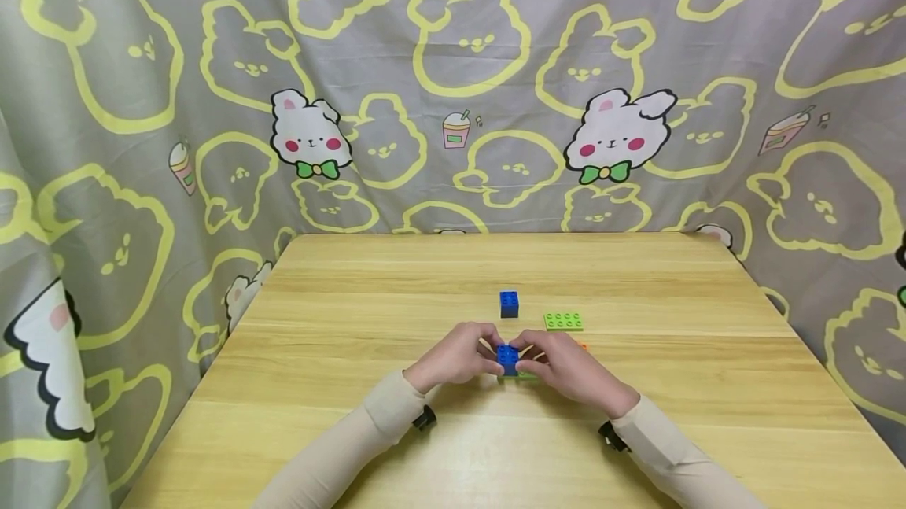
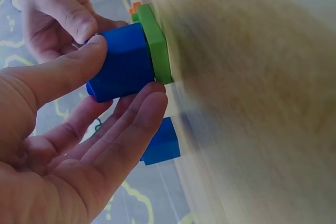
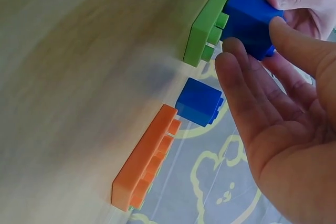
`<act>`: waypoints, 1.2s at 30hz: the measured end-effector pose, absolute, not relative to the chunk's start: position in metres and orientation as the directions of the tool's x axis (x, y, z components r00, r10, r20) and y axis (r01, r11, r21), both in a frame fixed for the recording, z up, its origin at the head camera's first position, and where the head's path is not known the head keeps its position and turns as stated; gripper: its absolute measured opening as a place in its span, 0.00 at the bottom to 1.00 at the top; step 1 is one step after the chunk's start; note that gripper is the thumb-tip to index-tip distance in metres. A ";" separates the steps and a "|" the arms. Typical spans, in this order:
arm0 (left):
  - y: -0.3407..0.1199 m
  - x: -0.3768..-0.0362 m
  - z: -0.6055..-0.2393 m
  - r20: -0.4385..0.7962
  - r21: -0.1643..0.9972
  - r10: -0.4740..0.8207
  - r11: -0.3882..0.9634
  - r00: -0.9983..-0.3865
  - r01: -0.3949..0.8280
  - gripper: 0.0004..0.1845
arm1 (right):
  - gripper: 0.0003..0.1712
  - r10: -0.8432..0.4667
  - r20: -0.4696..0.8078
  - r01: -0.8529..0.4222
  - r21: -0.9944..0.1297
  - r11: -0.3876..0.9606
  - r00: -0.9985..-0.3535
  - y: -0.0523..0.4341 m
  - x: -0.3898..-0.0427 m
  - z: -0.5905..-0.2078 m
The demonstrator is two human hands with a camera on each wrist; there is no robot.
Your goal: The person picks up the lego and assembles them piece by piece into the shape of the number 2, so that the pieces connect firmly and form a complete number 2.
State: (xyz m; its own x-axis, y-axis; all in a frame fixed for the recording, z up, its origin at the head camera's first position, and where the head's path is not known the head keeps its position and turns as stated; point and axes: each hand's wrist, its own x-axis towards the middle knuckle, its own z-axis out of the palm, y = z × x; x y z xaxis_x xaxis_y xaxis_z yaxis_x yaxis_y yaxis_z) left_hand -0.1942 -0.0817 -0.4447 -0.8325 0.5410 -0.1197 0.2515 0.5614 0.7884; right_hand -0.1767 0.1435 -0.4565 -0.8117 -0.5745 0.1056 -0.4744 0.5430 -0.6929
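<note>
A blue toy brick (image 1: 507, 358) stands upright on one end of a green studded plate (image 3: 201, 34), seated on it or touching it; the frames cannot tell how firmly. From the left side, my left hand (image 1: 460, 353) pinches this brick between thumb (image 2: 79, 65) and fingers. My right hand (image 1: 566, 367) holds the same brick from the other side, its thumb on the near edge and its fingertips (image 3: 235, 51) by the lower wall. Bare studs of the plate show on the right. The hands hide part of the brick in the head view.
Behind the hands stands a second blue brick (image 1: 509, 304). A light green plate (image 1: 563, 322) lies to its right. An orange brick (image 3: 147, 156) sits beside the right hand, mostly hidden in the head view. A patterned curtain (image 1: 453, 178) hangs behind the wooden table (image 1: 354, 281).
</note>
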 end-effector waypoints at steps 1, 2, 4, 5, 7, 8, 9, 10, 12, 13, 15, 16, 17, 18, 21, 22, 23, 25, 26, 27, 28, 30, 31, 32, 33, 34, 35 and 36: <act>-0.082 -0.194 -0.445 -0.119 0.790 0.541 0.560 -0.832 0.251 0.10 | 0.13 -0.574 0.104 -0.472 -0.695 0.542 -0.812 0.144 -0.177 -0.456; -0.082 -0.194 -0.445 -0.119 0.789 0.541 0.560 -0.833 0.251 0.10 | 0.13 -0.574 0.104 -0.471 -0.698 0.540 -0.812 0.144 -0.177 -0.456; -0.081 -0.194 -0.445 -0.120 0.789 0.541 0.561 -0.833 0.250 0.10 | 0.13 -0.573 0.101 -0.467 -0.700 0.540 -0.813 0.144 -0.177 -0.456; -0.081 -0.194 -0.445 -0.120 0.789 0.540 0.561 -0.833 0.251 0.10 | 0.13 -0.573 0.101 -0.467 -0.699 0.542 -0.814 0.144 -0.177 -0.456; -0.082 -0.195 -0.445 -0.120 0.789 0.540 0.561 -0.833 0.250 0.10 | 0.13 -0.571 0.098 -0.466 -0.698 0.544 -0.815 0.144 -0.177 -0.455; -0.082 -0.195 -0.445 -0.120 0.790 0.540 0.559 -0.833 0.249 0.10 | 0.13 -0.570 0.097 -0.465 -0.697 0.546 -0.816 0.144 -0.177 -0.454; -0.082 -0.195 -0.444 -0.121 0.791 0.540 0.560 -0.833 0.248 0.10 | 0.14 -0.569 0.096 -0.464 -0.695 0.548 -0.816 0.144 -0.177 -0.454; -0.082 -0.195 -0.444 -0.121 0.792 0.539 0.559 -0.834 0.246 0.10 | 0.14 -0.568 0.095 -0.463 -0.694 0.551 -0.818 0.143 -0.176 -0.454; -0.082 -0.195 -0.445 -0.124 0.794 0.536 0.559 -0.835 0.241 0.10 | 0.14 -0.563 0.091 -0.458 -0.694 0.556 -0.822 0.143 -0.176 -0.453; -0.081 -0.195 -0.445 -0.125 0.794 0.535 0.559 -0.836 0.238 0.10 | 0.14 -0.560 0.089 -0.454 -0.696 0.557 -0.824 0.143 -0.176 -0.453; -0.081 -0.195 -0.445 -0.132 0.792 0.528 0.565 -0.839 0.231 0.10 | 0.14 -0.555 0.085 -0.447 -0.698 0.559 -0.827 0.143 -0.176 -0.453; -0.081 -0.195 -0.445 -0.132 0.792 0.527 0.566 -0.840 0.231 0.10 | 0.14 -0.553 0.083 -0.444 -0.699 0.560 -0.829 0.143 -0.176 -0.453; -0.081 -0.195 -0.445 -0.130 0.792 0.526 0.565 -0.841 0.231 0.10 | 0.14 -0.551 0.083 -0.441 -0.701 0.560 -0.830 0.143 -0.176 -0.453; -0.081 -0.195 -0.445 -0.129 0.792 0.526 0.565 -0.841 0.231 0.10 | 0.14 -0.549 0.084 -0.441 -0.702 0.560 -0.831 0.143 -0.177 -0.453; -0.081 -0.195 -0.446 -0.126 0.791 0.527 0.564 -0.840 0.236 0.10 | 0.14 -0.546 0.090 -0.443 -0.700 0.560 -0.833 0.143 -0.177 -0.454; -0.081 -0.195 -0.446 -0.125 0.791 0.527 0.564 -0.840 0.236 0.10 | 0.14 -0.544 0.092 -0.443 -0.699 0.561 -0.834 0.143 -0.178 -0.454; -0.081 -0.195 -0.446 -0.124 0.792 0.528 0.563 -0.840 0.237 0.10 | 0.15 -0.543 0.093 -0.444 -0.697 0.563 -0.835 0.143 -0.178 -0.454; -0.081 -0.195 -0.446 -0.125 0.792 0.528 0.564 -0.840 0.236 0.10 | 0.15 -0.541 0.094 -0.445 -0.694 0.566 -0.835 0.143 -0.178 -0.453; -0.081 -0.195 -0.446 -0.123 0.793 0.529 0.561 -0.839 0.237 0.10 | 0.16 -0.542 0.094 -0.446 -0.692 0.567 -0.835 0.144 -0.178 -0.453; -0.081 -0.195 -0.446 -0.122 0.794 0.530 0.559 -0.839 0.238 0.10 | 0.16 -0.542 0.093 -0.445 -0.693 0.567 -0.835 0.144 -0.178 -0.453; -0.081 -0.195 -0.446 -0.122 0.793 0.531 0.560 -0.839 0.239 0.10 | 0.16 -0.542 0.092 -0.445 -0.692 0.568 -0.836 0.144 -0.179 -0.453; -0.081 -0.195 -0.446 -0.124 0.792 0.532 0.562 -0.838 0.240 0.11 | 0.16 -0.542 0.087 -0.441 -0.694 0.569 -0.836 0.145 -0.179 -0.454; -0.081 -0.195 -0.446 -0.125 0.790 0.532 0.564 -0.837 0.241 0.11 | 0.16 -0.543 0.085 -0.441 -0.693 0.570 -0.835 0.145 -0.179 -0.454; -0.082 -0.196 -0.447 -0.126 0.787 0.533 0.567 -0.836 0.244 0.11 | 0.16 -0.544 0.082 -0.440 -0.692 0.572 -0.835 0.145 -0.179 -0.454; -0.082 -0.196 -0.447 -0.130 0.783 0.532 0.572 -0.836 0.243 0.11 | 0.16 -0.546 0.082 -0.442 -0.692 0.572 -0.834 0.145 -0.179 -0.454; -0.083 -0.196 -0.447 -0.132 0.781 0.532 0.575 -0.836 0.242 0.12 | 0.16 -0.547 0.078 -0.441 -0.689 0.574 -0.834 0.145 -0.179 -0.455; -0.083 -0.196 -0.447 -0.134 0.782 0.533 0.575 -0.836 0.242 0.12 | 0.16 -0.548 0.077 -0.443 -0.687 0.577 -0.833 0.145 -0.179 -0.454; -0.084 -0.196 -0.447 -0.134 0.781 0.533 0.576 -0.835 0.243 0.12 | 0.17 -0.550 0.074 -0.445 -0.682 0.581 -0.832 0.145 -0.179 -0.454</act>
